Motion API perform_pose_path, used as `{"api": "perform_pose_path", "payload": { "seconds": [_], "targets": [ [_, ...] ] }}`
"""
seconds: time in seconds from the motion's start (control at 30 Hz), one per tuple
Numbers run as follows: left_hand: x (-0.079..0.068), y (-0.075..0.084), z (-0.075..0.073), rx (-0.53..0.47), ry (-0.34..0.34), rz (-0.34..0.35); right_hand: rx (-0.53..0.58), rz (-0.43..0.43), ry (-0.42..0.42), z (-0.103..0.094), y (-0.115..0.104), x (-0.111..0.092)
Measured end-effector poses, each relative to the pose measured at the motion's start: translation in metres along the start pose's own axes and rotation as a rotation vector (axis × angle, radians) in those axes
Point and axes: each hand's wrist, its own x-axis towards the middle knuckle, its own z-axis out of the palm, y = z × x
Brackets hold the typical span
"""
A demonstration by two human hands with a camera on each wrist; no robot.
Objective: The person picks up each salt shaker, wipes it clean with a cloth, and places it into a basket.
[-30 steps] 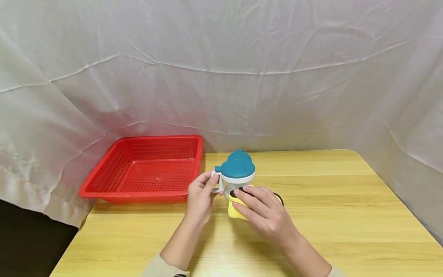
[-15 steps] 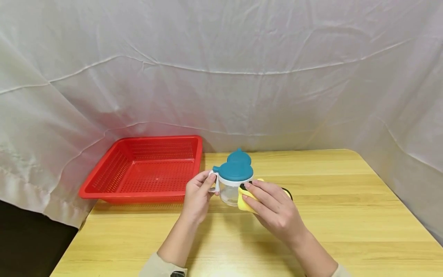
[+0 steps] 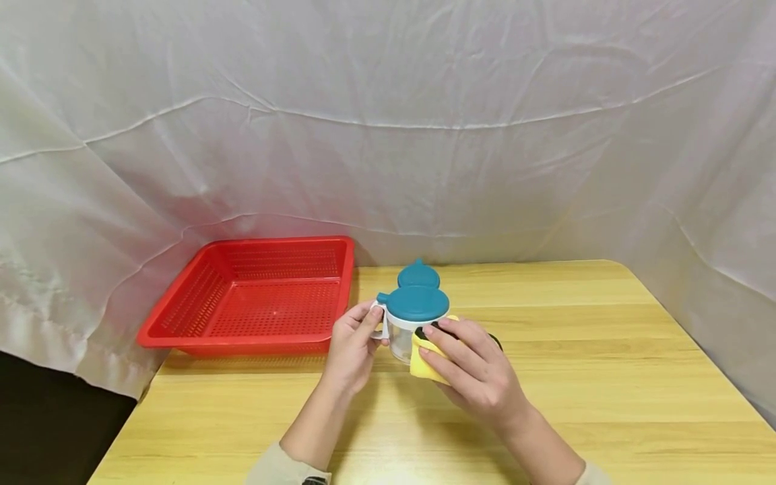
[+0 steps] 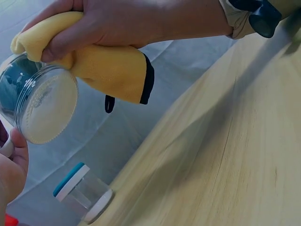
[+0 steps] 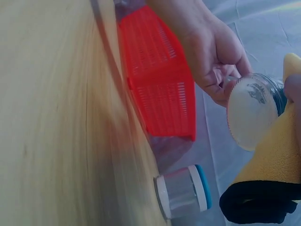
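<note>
My left hand [image 3: 354, 347] pinches the white handle of a clear glass jar [image 3: 400, 342] with a blue lid [image 3: 418, 303], held above the table. My right hand [image 3: 479, 380] grips a folded yellow cloth [image 3: 426, 369] with black edging and presses it to the jar's right side. From below, the left wrist view shows the jar's round base [image 4: 49, 106] and the cloth wrapped over its side. Behind stands a second jar with a blue lid [image 3: 418, 275], mostly hidden in the head view; its clear body [image 5: 181, 192] shows upright on the table in the right wrist view.
A red perforated plastic basket [image 3: 275, 306] sits at the table's back left, left of my left hand. The wooden table [image 3: 606, 377] extends to the right and front. A pale cloth curtain [image 3: 461, 135] hangs behind and along the sides.
The cloth slid right along the jar, then back a little left and down. The held jar shifted slightly left, then right again, and its lid has tilted. The basket and second jar stayed put.
</note>
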Motion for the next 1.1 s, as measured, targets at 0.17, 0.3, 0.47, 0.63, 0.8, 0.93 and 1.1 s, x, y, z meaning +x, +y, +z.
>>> {"api": "perform_pose_path", "payload": {
  "seconds": [0.17, 0.3, 0.47, 0.63, 0.8, 0.93, 1.1],
  "targets": [
    [-0.003, 0.001, 0.001, -0.008, -0.041, 0.002, 0.002, -0.026, 0.024, 0.002, -0.005, 0.001],
    [-0.005, 0.000, 0.001, -0.018, -0.091, 0.005, -0.005, -0.028, 0.038, 0.003, -0.009, 0.002],
    [-0.005, -0.001, -0.003, -0.012, -0.101, 0.030, 0.002, -0.030, 0.035, 0.004, -0.012, 0.002],
    [-0.002, 0.000, -0.005, 0.030, -0.059, 0.038, -0.014, -0.052, -0.004, 0.007, -0.016, 0.000],
    [0.000, 0.001, -0.007, 0.050, -0.048, 0.040, -0.038, -0.071, -0.048, 0.007, -0.017, -0.002],
    [0.001, 0.001, -0.008, 0.049, -0.063, 0.047, -0.027, -0.041, -0.065, 0.006, -0.014, -0.003],
    [0.002, 0.001, -0.011, 0.045, -0.105, 0.045, -0.010, -0.005, -0.049, 0.003, -0.011, -0.003]
  ]
}}
